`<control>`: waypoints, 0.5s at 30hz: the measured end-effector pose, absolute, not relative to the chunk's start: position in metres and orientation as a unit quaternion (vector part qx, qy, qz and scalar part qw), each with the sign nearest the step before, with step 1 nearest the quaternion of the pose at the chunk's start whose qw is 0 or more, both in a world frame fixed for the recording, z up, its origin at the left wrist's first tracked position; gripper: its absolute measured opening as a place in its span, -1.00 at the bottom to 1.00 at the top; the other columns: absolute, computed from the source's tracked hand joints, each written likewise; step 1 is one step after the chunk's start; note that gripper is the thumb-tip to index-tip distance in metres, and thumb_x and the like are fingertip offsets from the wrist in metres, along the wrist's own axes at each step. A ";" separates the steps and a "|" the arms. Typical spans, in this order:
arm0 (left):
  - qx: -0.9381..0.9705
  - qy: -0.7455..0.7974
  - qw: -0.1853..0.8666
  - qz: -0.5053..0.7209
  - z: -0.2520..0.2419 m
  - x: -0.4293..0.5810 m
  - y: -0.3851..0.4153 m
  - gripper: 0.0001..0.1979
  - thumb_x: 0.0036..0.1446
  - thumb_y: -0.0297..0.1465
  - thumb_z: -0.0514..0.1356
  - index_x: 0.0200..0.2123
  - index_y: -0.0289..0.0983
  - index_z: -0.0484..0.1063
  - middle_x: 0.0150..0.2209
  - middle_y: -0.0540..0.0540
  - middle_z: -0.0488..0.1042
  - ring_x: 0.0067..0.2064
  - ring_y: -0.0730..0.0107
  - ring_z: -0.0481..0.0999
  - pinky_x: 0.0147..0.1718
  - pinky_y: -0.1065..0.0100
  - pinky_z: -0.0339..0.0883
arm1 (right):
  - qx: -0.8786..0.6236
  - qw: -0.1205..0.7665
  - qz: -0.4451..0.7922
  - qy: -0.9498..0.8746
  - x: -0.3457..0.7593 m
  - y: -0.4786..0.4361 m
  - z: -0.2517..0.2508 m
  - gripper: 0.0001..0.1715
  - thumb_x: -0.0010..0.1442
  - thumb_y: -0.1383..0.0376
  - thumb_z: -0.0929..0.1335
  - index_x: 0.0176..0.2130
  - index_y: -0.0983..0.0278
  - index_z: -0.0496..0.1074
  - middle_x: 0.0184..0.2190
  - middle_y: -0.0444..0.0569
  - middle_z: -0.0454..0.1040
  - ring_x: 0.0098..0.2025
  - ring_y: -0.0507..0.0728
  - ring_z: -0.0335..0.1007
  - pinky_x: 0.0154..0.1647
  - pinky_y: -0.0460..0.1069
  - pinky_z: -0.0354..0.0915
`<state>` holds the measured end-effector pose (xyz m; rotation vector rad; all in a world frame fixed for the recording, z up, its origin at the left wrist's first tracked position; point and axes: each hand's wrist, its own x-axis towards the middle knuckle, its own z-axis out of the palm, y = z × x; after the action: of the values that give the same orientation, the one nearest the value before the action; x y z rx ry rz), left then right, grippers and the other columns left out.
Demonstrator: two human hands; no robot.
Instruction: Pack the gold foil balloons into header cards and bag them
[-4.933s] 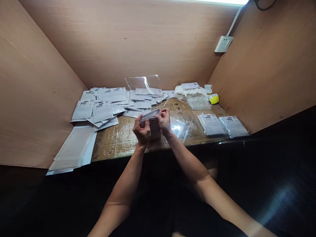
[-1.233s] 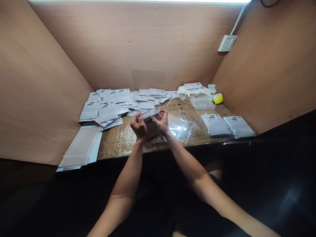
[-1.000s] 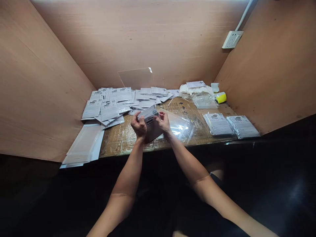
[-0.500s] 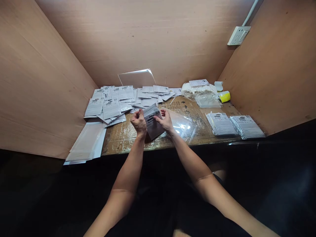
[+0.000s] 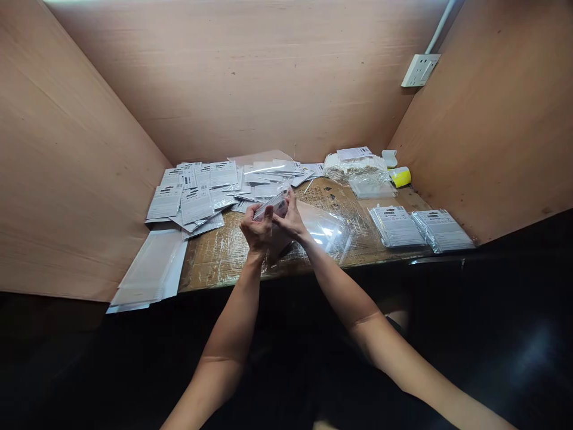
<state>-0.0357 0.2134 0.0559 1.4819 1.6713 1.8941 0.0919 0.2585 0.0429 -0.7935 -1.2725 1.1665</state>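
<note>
Two hands pinch one packet (image 5: 272, 206) just above the table (image 5: 224, 257), the left hand (image 5: 257, 230) and right hand (image 5: 290, 221) at opposite edges. It looks light, thin and slippery, so firm edge pinches seem safest.

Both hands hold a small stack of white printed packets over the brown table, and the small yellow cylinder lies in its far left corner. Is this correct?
Not quite. The head view shows the small yellow cylinder in the far right corner of the brown table, not the left. The left hand and right hand do hold the small stack of white printed packets.
</note>
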 end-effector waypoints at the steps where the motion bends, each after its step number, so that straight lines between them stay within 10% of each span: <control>1: 0.508 0.567 0.108 0.639 0.056 -0.038 0.213 -0.42 0.18 0.14 0.36 -0.13 -0.29 0.62 -0.25 -0.17 0.64 -0.23 0.14 0.63 -0.16 0.24 0.46 | -0.337 0.580 0.494 -0.553 0.092 0.258 0.043 0.46 -0.22 0.07 0.74 0.48 0.13 0.15 0.34 0.17 0.32 0.47 0.39 0.21 0.46 0.28 0.26; 9: 0.526 0.563 0.178 0.612 0.058 -0.050 0.216 -0.31 -0.03 0.12 0.50 -0.05 -0.33 0.64 -0.21 -0.19 0.68 -0.26 0.16 0.67 -0.24 0.28 0.51 | -0.369 0.546 0.406 -0.632 0.093 0.255 0.046 0.61 -0.29 0.06 0.75 0.53 0.14 0.07 0.47 0.23 0.15 0.54 0.47 0.05 0.60 0.38 -0.06; 15: 0.542 0.583 0.133 0.590 0.065 -0.047 0.210 -0.33 0.04 0.16 0.44 -0.06 -0.30 0.65 -0.24 -0.17 0.69 -0.27 0.13 0.69 -0.21 0.25 0.51 | -0.315 0.611 0.472 -0.552 0.085 0.254 0.033 0.27 -0.05 -0.02 0.68 0.44 0.09 0.13 0.36 0.18 0.26 0.46 0.36 0.19 0.41 0.28 0.32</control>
<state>-0.0469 0.2103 0.0646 1.5724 1.6915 1.7122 0.0853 0.2542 0.0331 -0.7261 -1.2740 1.0886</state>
